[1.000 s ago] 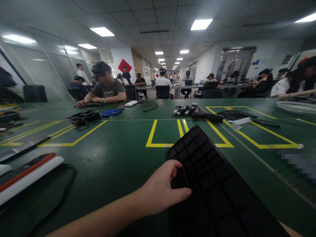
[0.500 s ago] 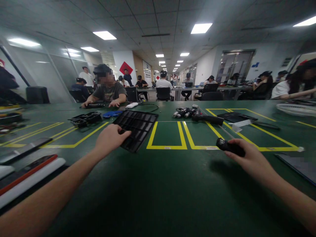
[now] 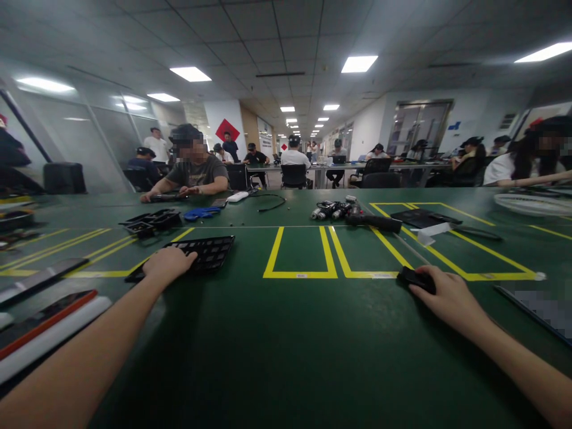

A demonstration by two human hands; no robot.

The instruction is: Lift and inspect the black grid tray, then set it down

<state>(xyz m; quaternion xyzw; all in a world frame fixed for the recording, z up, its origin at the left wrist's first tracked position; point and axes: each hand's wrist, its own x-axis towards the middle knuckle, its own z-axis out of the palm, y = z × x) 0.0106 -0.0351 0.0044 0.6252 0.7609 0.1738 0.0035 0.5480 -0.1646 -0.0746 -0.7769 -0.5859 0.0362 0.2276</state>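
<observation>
My left hand (image 3: 167, 265) grips the near edge of a flat black grid tray (image 3: 217, 250) with rows of small compartments. The tray lies low over the table at the left, across a yellow tape line, and my hand hides part of it. At the right, my right hand (image 3: 449, 295) is closed round a small dark black object (image 3: 415, 279), whose exact kind I cannot make out. It is held at or just above the table by the lower corner of a taped outline.
Black open holders (image 3: 154, 221) and a blue item (image 3: 201, 213) lie beyond the tray. Metal-tipped black parts (image 3: 330, 210) and a dark handled tool (image 3: 373, 223) lie mid-table. A flat black item (image 3: 422, 214) rests at the right. A person (image 3: 192, 167) sits opposite.
My left hand has moved left and down, and the tray has gone from tilted up to nearly flat. My right hand has lowered slightly with the black object.
</observation>
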